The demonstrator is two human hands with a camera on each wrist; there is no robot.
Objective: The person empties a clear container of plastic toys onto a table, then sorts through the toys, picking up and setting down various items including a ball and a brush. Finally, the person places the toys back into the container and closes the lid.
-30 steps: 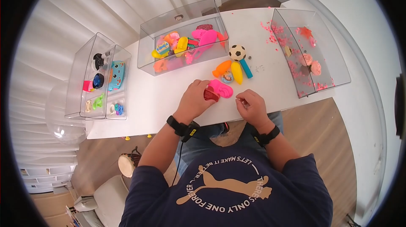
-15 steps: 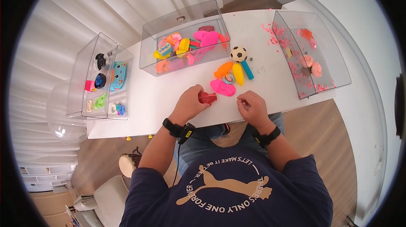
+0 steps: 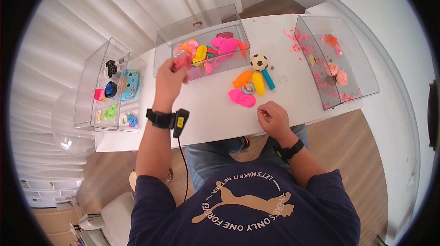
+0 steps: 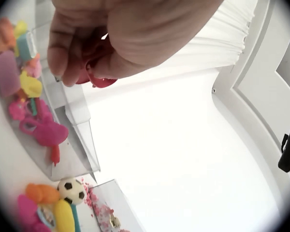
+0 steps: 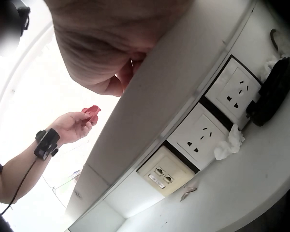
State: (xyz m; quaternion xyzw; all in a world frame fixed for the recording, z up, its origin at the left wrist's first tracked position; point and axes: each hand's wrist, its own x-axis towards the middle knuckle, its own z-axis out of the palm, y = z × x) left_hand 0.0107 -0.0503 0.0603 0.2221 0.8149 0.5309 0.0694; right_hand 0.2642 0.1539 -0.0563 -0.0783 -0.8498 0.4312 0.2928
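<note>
My left hand [image 3: 168,81] is raised at the front left corner of the middle clear bin [image 3: 206,72], pinching a small red toy [image 3: 182,60]. The toy has a lobed outline and looks like shaped plastic; in the left wrist view, fingers and thumb hide much of the red toy [image 4: 104,81]. At the table's near edge, my right hand [image 3: 275,120] rests with fingers loosely curled and nothing visible in them. Beyond it lie a pink toy [image 3: 242,98], a yellow toy [image 3: 258,83], an orange toy [image 3: 242,79], a blue stick [image 3: 267,80] and a small soccer ball [image 3: 259,62].
The middle bin contains several colourful toys. To the left stands a divided clear bin [image 3: 120,122] with a light-blue toy [image 3: 130,84] and smaller pieces. A third bin [image 3: 362,62], at right, has pink flowers [image 3: 340,78] and petals, with more petals scattered beside it.
My left hand has carried the red toy from beside the pink toy leftward and away from me, up to the middle bin. The right hand has stayed nearly in place.
</note>
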